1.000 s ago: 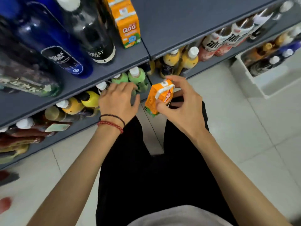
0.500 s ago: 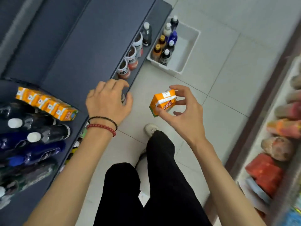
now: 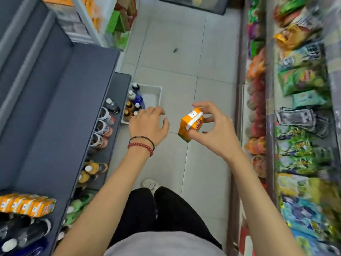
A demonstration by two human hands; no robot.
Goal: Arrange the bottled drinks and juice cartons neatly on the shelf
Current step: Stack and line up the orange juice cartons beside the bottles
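Both hands have drifted off the edge of the dark grey shelf (image 3: 60, 108) and now hang over the aisle floor (image 3: 175, 58), with the view swung further along the aisle. The right hand (image 3: 215, 133) pinches the orange juice carton (image 3: 191, 124) between thumb and curled fingers, holding it tilted in the air, well apart from the shelf. The left hand (image 3: 147, 126) holds nothing, its fingers loosely bent, and sits in the view over the near corner of the white bin (image 3: 156, 93) of bottles. A row of matching cartons (image 3: 27, 205) stands on the shelf at near left. Open tiled floor runs between the shelf edge on the left and the snack racks (image 3: 304, 126) on the right.
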